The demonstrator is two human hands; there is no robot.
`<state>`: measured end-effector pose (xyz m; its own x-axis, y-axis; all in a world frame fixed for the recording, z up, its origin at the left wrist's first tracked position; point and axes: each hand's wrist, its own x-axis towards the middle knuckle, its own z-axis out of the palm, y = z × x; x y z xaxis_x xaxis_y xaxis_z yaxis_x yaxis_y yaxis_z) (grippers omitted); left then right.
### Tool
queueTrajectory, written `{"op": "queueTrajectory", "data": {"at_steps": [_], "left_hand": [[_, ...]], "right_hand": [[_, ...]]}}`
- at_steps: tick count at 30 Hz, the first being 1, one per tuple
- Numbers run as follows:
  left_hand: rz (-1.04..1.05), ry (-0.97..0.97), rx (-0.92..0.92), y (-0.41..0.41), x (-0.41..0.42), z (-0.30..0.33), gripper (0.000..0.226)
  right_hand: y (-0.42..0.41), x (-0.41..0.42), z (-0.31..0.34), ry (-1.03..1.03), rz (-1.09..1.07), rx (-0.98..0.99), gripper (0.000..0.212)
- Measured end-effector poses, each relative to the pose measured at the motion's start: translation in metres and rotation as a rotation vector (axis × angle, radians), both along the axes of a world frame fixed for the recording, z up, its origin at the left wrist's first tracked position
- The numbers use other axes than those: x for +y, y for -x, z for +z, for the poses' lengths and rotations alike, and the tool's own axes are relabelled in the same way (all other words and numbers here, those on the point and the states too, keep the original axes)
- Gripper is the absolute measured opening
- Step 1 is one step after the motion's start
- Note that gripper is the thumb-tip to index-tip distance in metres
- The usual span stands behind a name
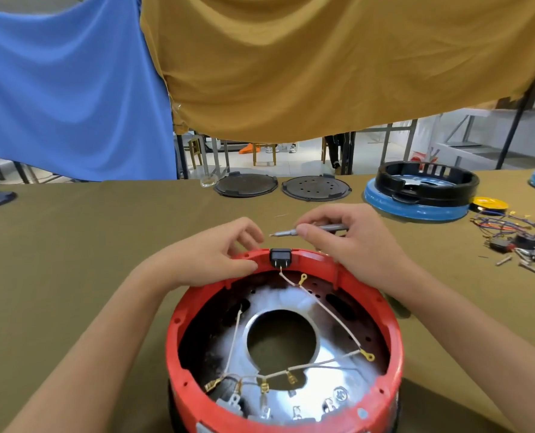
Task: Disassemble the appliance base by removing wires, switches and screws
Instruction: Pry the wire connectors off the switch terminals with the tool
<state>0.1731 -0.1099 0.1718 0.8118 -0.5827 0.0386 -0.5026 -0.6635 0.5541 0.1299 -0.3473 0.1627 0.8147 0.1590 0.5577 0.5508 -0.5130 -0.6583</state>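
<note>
Fingers first: the right hand (350, 242) is curling round a slim grey screwdriver (310, 230), thumb pinching the shaft so the tip is pointing left, hovering just beyond the far rim. The left hand (219, 254) is pinching the far edge of the red appliance base (178, 326), thumb on the inner side and fingers bent over the outside, right beside the black switch (280, 257) that's sitting clipped into the rim.

My guess is the switch is what's coming out now. One white wire (322, 310) is still hanging off its terminal and trailing down into the bowl, so I'd be pulling that spade connector off before prying, and keeping the left hand bracing the rim so the shell isn't flexing. Levering gently at the clip tabs with the driver tip looks like the way, rather than forcing the body.

Further out, the base is sitting near the person on the olive table (72, 245), with a pile of loose wires and switches (516, 235) lying far right.
</note>
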Motion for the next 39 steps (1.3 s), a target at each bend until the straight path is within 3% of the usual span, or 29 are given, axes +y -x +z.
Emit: {"op": "queueTrajectory", "data": {"at_steps": [4,7,14,17,24,39], "left_hand": [[-0.043,-0.009,-0.054,-0.007,-0.002,-0.004,0.019],[-0.046,0.021,-0.053,-0.01,-0.007,-0.002,0.021],[-0.088,0.057,-0.037,0.002,0.0,0.0,0.026],[-0.107,0.02,-0.052,0.011,0.002,0.005,0.014],[-0.117,-0.103,-0.091,0.015,-0.009,0.0,0.017],[-0.125,-0.069,-0.077,0.015,-0.009,-0.003,0.018]], "right_hand": [[0.004,0.0,0.0,-0.078,0.083,0.066,0.003],[0.003,-0.004,0.006,-0.185,0.131,0.104,0.003],[0.007,-0.005,-0.007,-0.204,0.099,0.097,0.004],[0.007,-0.002,-0.011,-0.24,0.099,0.093,0.017],[0.011,0.005,-0.011,-0.01,0.006,-0.003,0.019],[0.02,0.005,-0.006,0.358,0.022,-0.226,0.017]]}}
